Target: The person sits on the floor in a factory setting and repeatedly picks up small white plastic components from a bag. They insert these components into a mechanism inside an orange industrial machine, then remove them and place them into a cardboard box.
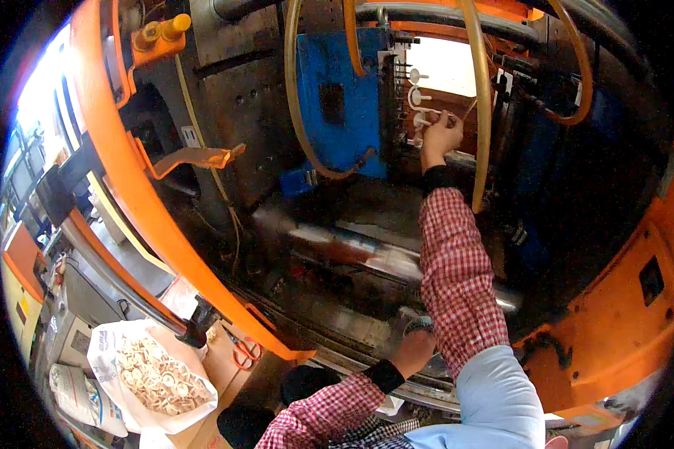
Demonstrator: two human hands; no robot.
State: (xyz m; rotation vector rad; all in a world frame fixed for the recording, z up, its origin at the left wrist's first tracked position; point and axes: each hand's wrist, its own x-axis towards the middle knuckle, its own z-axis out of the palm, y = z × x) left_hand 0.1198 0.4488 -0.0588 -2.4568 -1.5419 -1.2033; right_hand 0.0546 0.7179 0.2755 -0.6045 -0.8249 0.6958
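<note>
Deep inside the orange machine, my right hand [442, 137] reaches between the two mould halves. Its fingers are closed on a white moulded plastic piece [419, 98], with round discs along a thin runner, beside the blue mould half [341, 112]. Thin pins stick out of that mould's face near the discs. My left hand [414, 353] is low in the middle, by the machine's near rail. A small rounded, greenish rim shows at its fingertips, but the fingers are mostly hidden and I cannot tell whether they hold it.
Yellowish hoses [478, 90] hang close to my right forearm. A shiny metal bar [352, 247] crosses below it. On the left, beyond the orange frame [138, 179], stand a white sack [105, 352] of cream-coloured plastic pieces and red-handled scissors [245, 353] on cardboard.
</note>
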